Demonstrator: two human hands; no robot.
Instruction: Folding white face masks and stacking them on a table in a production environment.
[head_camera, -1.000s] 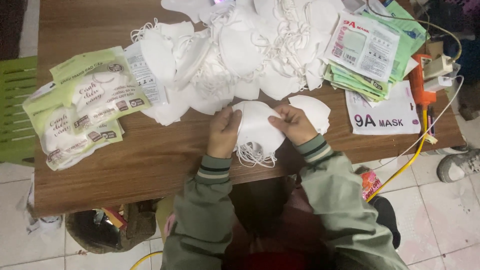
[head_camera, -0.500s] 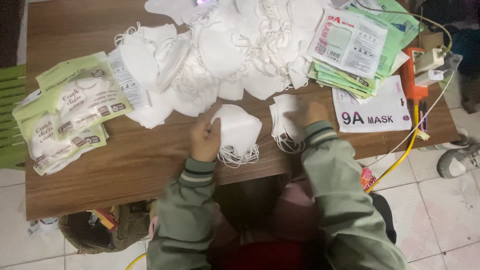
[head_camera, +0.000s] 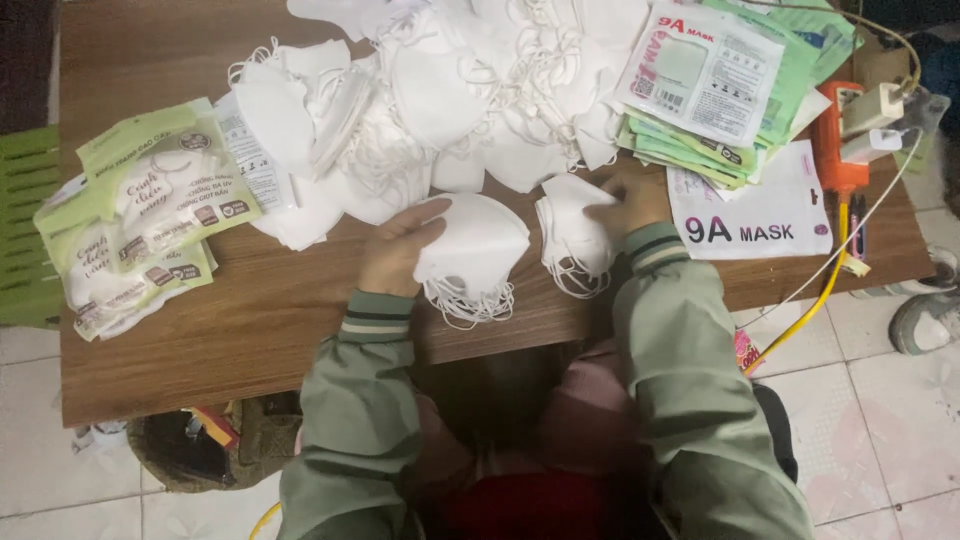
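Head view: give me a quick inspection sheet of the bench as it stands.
Surface: wooden table, crowded along the far side.
Job's things: folded white masks; second stack; loose pile.
Clutter: green pouches; printed packets; white sheet.
Grips: left hand on the folded masks; right hand on the second stack.
Cables: yellow cable off the edge.
Surroundings: tiled floor, green crate.

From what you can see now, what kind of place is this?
Probably a small home workshop for packing face masks: a wooden table on tiled floor, a heap of loose white masks, and stacks of printed mask packets.
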